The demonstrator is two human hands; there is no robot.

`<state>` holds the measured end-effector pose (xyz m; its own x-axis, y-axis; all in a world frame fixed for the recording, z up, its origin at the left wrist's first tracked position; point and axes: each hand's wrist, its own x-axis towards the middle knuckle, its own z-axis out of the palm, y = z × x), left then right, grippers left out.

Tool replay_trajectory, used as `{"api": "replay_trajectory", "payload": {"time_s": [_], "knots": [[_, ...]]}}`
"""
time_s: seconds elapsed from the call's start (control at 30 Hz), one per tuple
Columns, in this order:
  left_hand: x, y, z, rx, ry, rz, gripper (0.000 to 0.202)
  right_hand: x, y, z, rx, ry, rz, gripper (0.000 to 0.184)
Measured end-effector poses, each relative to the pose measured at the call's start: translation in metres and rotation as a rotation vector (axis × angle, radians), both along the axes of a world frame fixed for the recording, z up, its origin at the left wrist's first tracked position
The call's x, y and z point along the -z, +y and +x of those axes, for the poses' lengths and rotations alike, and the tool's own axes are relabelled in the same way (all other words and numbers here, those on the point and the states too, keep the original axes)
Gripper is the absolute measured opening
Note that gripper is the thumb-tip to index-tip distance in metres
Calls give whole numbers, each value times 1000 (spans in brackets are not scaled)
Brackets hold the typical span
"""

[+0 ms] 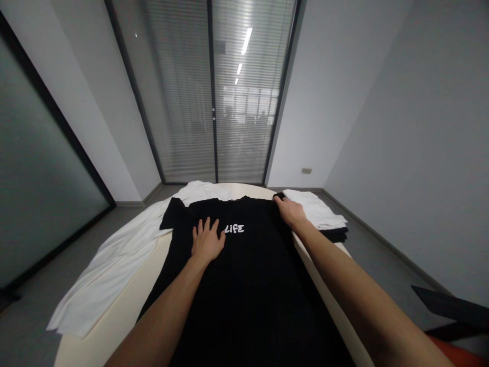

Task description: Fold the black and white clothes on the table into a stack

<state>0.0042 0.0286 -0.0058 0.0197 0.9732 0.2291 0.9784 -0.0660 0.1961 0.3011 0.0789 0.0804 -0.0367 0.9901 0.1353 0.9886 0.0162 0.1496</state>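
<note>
A black T-shirt [244, 285] with white lettering on its chest lies spread face up, its collar at the far end. My left hand [207, 242] rests flat on the chest just left of the lettering, fingers spread. At the shirt's far right, my right hand [291, 211] has its fingers closed on the sleeve by the shoulder. The left sleeve lies out to the side. My forearms cover parts of the shirt's sides.
The shirt lies on a pale table [153, 275]. White cloth [114, 255] is draped along the left edge. A stack of folded white [315, 209] and black garments [334, 234] sits at the right. Glass panels with blinds [187, 92] stand beyond; a dark chair part [451, 306] is lower right.
</note>
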Motion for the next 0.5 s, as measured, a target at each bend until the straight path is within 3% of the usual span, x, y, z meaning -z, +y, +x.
{"api": "replay_trajectory", "payload": {"time_s": [0.2, 0.3, 0.5], "knots": [[-1, -1, 1, -6, 6, -5, 58, 5, -5, -19, 243, 210, 148, 40], [0, 0, 1, -5, 8, -6, 58, 9, -10, -30, 178, 233, 201, 46], [1, 1, 2, -7, 4, -9, 57, 33, -26, -53, -85, 127, 103, 58]]}}
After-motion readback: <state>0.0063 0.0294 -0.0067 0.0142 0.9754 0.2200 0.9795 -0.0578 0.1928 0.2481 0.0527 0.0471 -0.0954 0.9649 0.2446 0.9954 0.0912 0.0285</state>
